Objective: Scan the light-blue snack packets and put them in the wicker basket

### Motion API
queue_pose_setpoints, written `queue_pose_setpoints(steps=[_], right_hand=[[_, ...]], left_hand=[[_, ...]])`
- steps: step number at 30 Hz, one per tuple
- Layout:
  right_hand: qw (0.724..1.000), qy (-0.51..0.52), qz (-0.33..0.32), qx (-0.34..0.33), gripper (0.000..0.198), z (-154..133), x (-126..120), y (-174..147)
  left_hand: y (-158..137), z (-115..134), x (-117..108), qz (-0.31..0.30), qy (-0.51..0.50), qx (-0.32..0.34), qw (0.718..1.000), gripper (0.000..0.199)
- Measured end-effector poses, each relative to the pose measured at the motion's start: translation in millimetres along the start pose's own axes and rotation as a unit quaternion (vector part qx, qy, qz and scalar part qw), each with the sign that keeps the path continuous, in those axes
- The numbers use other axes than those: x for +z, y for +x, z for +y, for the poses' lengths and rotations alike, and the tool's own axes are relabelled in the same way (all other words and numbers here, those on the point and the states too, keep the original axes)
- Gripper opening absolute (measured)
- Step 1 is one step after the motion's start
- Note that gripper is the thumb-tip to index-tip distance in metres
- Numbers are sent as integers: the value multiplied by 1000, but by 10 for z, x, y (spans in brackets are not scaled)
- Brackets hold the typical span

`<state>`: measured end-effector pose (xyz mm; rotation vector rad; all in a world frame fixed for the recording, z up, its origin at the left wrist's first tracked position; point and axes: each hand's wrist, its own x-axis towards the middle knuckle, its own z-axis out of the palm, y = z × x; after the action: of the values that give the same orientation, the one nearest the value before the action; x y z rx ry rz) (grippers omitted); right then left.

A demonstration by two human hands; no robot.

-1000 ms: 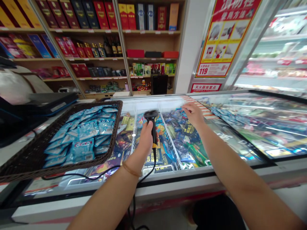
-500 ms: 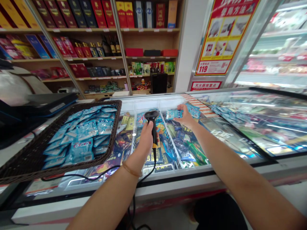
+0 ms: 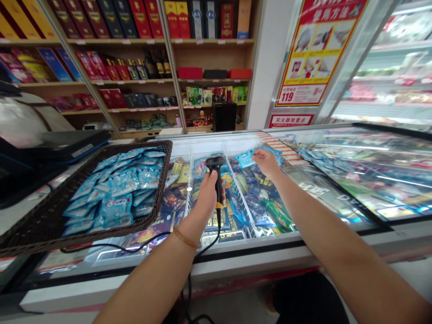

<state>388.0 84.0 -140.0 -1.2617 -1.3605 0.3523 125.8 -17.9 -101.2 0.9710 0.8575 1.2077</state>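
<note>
My left hand (image 3: 207,193) is wrapped round the handle of a black barcode scanner (image 3: 216,163), held upright above the freezer with its cable hanging down. Farther right, my right hand (image 3: 265,161) pinches the edge of a light blue packet (image 3: 245,159). More blue packets (image 3: 275,154) lie just behind that hand on the freezer's glass. To the left, a dark brown woven basket (image 3: 168,155) holds a heap of the same kind of blue packets (image 3: 116,209).
The chest freezer (image 3: 243,262) spans the front, with packaged goods and white wire dividers (image 3: 241,198) under its glass. More blue packets (image 3: 319,157) lie on the right. Behind stand shelves of boxes and bottles (image 3: 135,39). The scanner's black cable (image 3: 118,246) crosses the freezer.
The blue packet in my right hand has tilted, its left end now lower, and the fingers have shifted slightly right. The scanner in my left hand stays nearly still.
</note>
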Motion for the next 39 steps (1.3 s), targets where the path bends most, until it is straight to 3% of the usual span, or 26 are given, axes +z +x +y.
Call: queue_pose_setpoints(steps=[6,14,21,30,39], right_hand=[[996,-83,-19,19,12,-28,23,-50],[997,-39,-60,42,20,-24,19,-71],[981,118,-54,144,35,-225,132,-64],[976,163,-13,141,32,-376,89,43],[982,157,-35,95,33,-533,90,-12]], left_hand=[[1,-18,11,0,-4,8,1000,46],[-8,-5,42,7,-7,-8,1000,44],[-85,18,56,-110,-43,-23,993,52],[-169,-27,144,-177,-13,8,984,51],[-177,-58,136,-196,10,17,980,50]])
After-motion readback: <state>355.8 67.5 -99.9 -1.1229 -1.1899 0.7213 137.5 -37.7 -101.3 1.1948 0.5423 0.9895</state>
